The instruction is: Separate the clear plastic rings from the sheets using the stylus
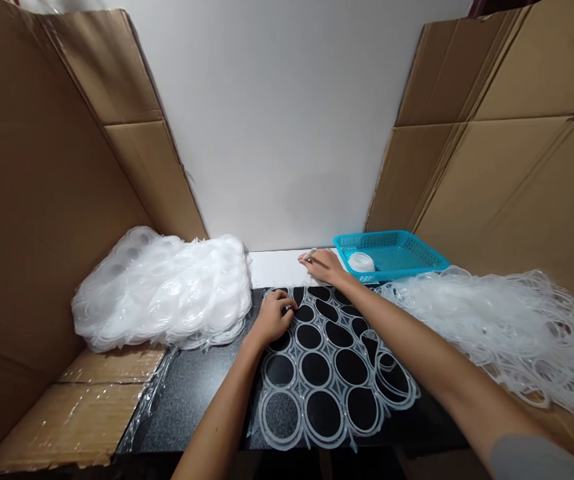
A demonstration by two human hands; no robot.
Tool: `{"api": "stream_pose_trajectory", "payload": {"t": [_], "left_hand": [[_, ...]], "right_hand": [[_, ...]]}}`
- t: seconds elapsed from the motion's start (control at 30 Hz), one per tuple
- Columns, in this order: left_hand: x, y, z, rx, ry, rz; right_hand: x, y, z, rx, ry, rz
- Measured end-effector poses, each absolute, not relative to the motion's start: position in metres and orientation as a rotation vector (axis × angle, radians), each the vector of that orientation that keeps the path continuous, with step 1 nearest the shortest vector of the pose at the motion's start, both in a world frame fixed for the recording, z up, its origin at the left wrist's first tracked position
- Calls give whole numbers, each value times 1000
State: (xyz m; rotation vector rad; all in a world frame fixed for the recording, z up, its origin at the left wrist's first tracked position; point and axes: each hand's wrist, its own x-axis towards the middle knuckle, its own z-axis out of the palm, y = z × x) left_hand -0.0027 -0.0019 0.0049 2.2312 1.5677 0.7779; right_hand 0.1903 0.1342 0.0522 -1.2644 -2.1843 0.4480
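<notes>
Head cam: left hand [275, 316] lay curled on the holey plastic sheet [333, 368] on the desk [191, 400], couldn't tell if gripping. Right hand [323, 265] was farther out, pinching some pale bit [309, 254] too small to identify; that forearm [407, 327] covered some sheet.

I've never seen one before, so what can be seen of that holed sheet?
The holed sheet looks like thin, translucent plastic, with rows of round openings ringed by pale rims and joined by webs. It lies on the black tabletop, mostly spread out, but buckled and overlapping along its right side. The left hand rests at its far-left part.
</notes>
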Motion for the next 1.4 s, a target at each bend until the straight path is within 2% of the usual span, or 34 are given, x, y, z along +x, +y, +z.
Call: {"api": "stream_pose_trajectory", "payload": {"t": [0.1, 0.37, 0.53, 0.7, 0.8, 0.9, 1.0, 1.4], "left_hand": [[-3, -2, 4, 2240, 1569, 773], [-3, -2, 4, 2257, 1581, 761], [-2, -2, 4, 2269, 1605, 748], [-2, -3, 3, 2281, 1672, 725], [-4, 0, 2, 2301, 1691, 712], [-6, 5, 2, 2322, 1683, 711], [-10, 7, 2, 2341, 1633, 721], [-13, 5, -3, 2348, 1585, 681]], "right_hand": [[187, 139, 54, -1465, -2220, 292], [196, 132, 47, -1696, -2017, 270], [215, 126, 49, -1652, -1993, 246], [243, 133, 70, -1570, -1872, 189], [250, 114, 68, -1326, -2026, 353], [243, 73, 45, -1054, -2136, 702], [232, 40, 17, -967, -2049, 879], [219, 31, -1, -879, -1986, 1002]]}}
